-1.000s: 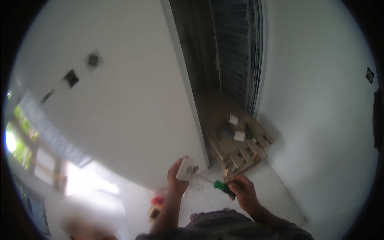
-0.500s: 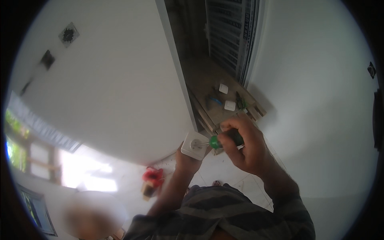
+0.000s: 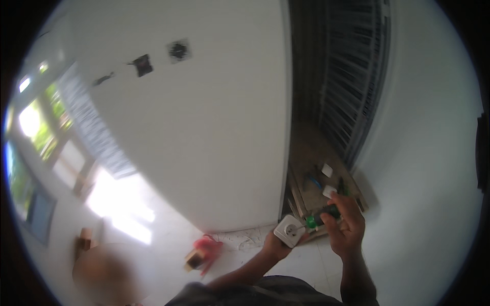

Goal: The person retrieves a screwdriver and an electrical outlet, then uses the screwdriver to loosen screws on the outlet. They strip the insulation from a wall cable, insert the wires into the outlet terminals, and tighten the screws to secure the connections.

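Now: one socket, one screwdriver, both held.
Left hand grips white socket; right hand clamps green screwdriver, its tip touching the socket face.

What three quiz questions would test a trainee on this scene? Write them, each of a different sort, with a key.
1. True or false: the left hand holds a white wall socket.
2. Which colour is the handle of the screwdriver in the right hand? A red, B green and black, C yellow.
3. Fill in: the screwdriver's tip points toward the ____.

Key: 1 true. 2 B. 3 socket, held in front of the white wall, above the floor with its red object.
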A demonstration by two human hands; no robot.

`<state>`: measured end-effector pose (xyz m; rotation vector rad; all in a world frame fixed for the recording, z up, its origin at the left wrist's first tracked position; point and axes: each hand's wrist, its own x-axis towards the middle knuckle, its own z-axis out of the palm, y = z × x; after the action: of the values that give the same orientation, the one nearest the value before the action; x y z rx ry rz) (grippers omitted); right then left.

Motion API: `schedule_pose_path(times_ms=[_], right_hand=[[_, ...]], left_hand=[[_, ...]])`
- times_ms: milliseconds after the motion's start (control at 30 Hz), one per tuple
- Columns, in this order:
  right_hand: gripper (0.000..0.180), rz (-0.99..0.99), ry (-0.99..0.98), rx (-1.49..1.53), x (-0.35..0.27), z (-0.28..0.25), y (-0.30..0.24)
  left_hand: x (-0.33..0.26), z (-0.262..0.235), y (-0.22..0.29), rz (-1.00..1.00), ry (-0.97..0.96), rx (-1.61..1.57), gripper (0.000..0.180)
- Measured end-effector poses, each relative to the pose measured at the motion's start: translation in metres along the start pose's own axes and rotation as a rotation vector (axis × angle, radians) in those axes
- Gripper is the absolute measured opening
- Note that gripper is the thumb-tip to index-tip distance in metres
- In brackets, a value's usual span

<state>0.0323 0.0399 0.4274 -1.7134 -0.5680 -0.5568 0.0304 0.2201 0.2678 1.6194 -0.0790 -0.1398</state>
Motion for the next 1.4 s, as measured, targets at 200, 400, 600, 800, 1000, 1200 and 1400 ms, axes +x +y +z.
schedule_pose_path(times_ms=[200, 400, 600, 800, 1000, 1200, 1400], right_hand=[[0.035, -0.145, -0.116, -0.035, 0.022, 0.011, -0.01], [0.041, -0.1, -0.094, -0.044, 0.018, 0.008, -0.004], [0.043, -0.211, -0.112, 0.011, 0.03, 0.013, -0.004], [0.034, -0.206, -0.029, 0.054, 0.023, 0.016, -0.006], [0.036, -0.309, -0.053, -0.005, 0.029, 0.013, -0.002], [0.036, -0.155, -0.054, 0.241, 0.024, 0.016, 0.001], [0.039, -0.209, -0.087, -0.063, 0.024, 0.017, -0.007]], left_hand=[[-0.006, -0.003, 0.003, -0.02, -0.028, -0.557, 0.053], [-0.002, -0.004, 0.014, -0.021, -0.054, -0.255, 0.053], [-0.002, 0.0, 0.028, -0.224, 0.016, -1.108, 0.061], [0.002, 0.001, 0.01, -0.187, 0.008, -1.072, 0.059], [0.0, 0.004, 0.022, -0.239, 0.001, -1.04, 0.055], [0.001, 0.001, 0.009, -0.226, -0.014, -0.997, 0.061], [-0.006, 0.004, 0.024, -0.226, 0.025, -1.051, 0.058]])
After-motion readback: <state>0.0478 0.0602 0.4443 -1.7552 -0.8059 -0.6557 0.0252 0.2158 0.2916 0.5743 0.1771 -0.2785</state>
